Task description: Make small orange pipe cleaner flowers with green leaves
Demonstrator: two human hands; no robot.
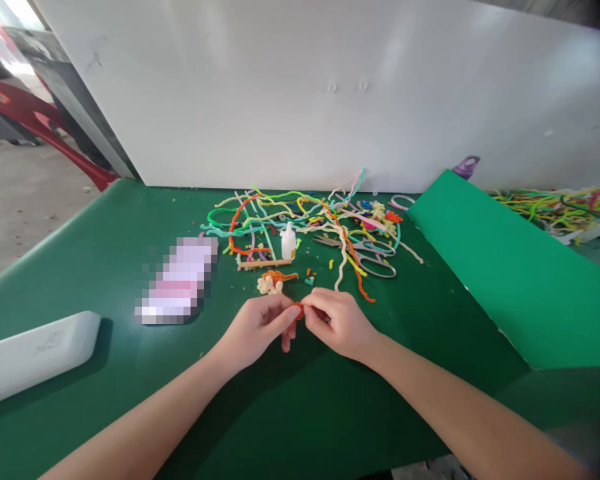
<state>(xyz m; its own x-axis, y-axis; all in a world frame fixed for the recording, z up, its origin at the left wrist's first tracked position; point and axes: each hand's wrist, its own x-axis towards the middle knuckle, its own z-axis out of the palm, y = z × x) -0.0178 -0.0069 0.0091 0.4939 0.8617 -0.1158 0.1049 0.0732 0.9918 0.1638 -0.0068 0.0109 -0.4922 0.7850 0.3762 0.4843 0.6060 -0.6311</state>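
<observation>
My left hand pinches a small orange fuzzy piece between thumb and fingers, near the middle of the green table. My right hand meets it from the other side, its thumb and fingertips closed at the piece's right edge. Just beyond my left hand lie a cream fuzzy shape and an orange one. A small white bottle stands behind them, by a thin wooden stick. Many coloured fuzzy stems are tangled across the back, with scissors among them.
A phone-like blurred object and a white case lie on the left. On the right is a green board, with more stems behind it. A white panel borders the table's back; a red chair stands beyond the left edge.
</observation>
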